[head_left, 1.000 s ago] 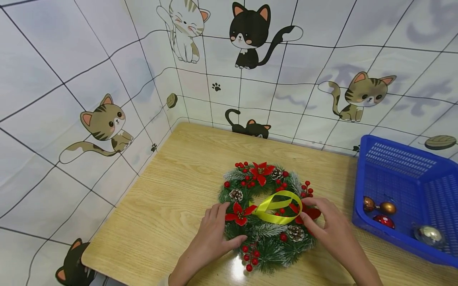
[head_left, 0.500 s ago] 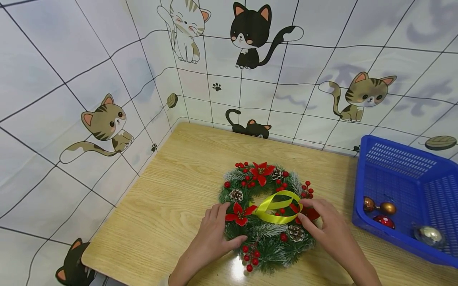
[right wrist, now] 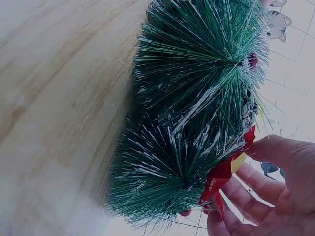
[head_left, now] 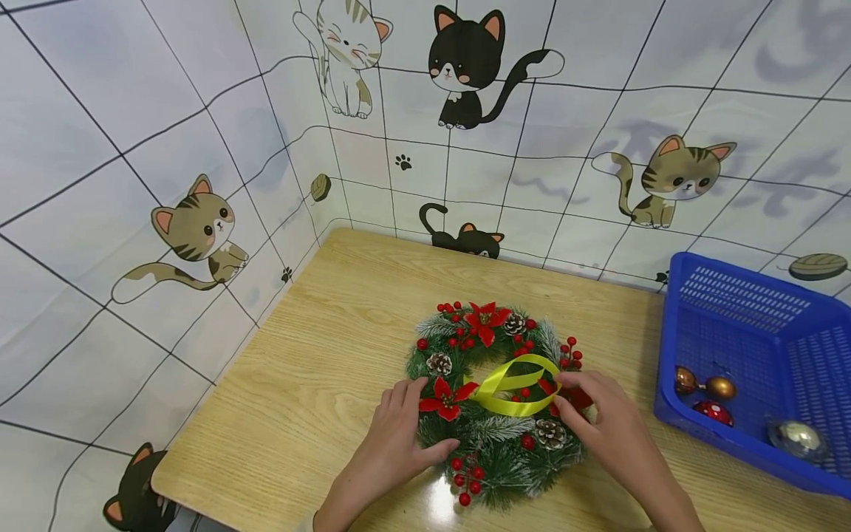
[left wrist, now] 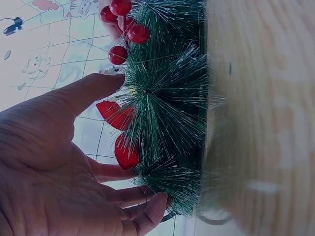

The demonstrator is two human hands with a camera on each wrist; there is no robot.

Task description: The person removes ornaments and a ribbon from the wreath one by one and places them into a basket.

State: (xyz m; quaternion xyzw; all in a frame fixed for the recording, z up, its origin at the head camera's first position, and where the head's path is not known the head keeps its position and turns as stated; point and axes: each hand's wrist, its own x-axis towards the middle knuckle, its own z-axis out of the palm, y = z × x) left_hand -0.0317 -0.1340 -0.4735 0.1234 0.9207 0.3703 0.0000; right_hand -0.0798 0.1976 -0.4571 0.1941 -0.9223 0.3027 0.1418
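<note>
A round green Christmas wreath (head_left: 492,426) with frosted needles, pinecones, red berries and red poinsettias lies flat on the wooden table. A looped yellow ribbon (head_left: 508,408) stretches across its middle toward the right. My right hand (head_left: 614,428) pinches the ribbon's right end between thumb and forefinger, over the right-hand poinsettia (right wrist: 219,177), which it partly covers. On the opposite side my left hand (head_left: 395,436) rests at the wreath's edge, thumb and fingers spread apart. The left wrist view has its thumb (left wrist: 101,88) beside the berries (left wrist: 138,33) and its fingertips against the needles.
To the right, a blue plastic basket (head_left: 665,355) holds several baubles: copper-coloured ones (head_left: 721,386), a red one (head_left: 713,411) and a clear one with a pale gold shine (head_left: 798,439). Behind and left of the table (head_left: 299,384) hangs a cat-print cloth (head_left: 578,118).
My right hand has shifted slightly left and down with the ribbon's end, covering more of the right poinsettia. The left hand and the wreath look unchanged.
</note>
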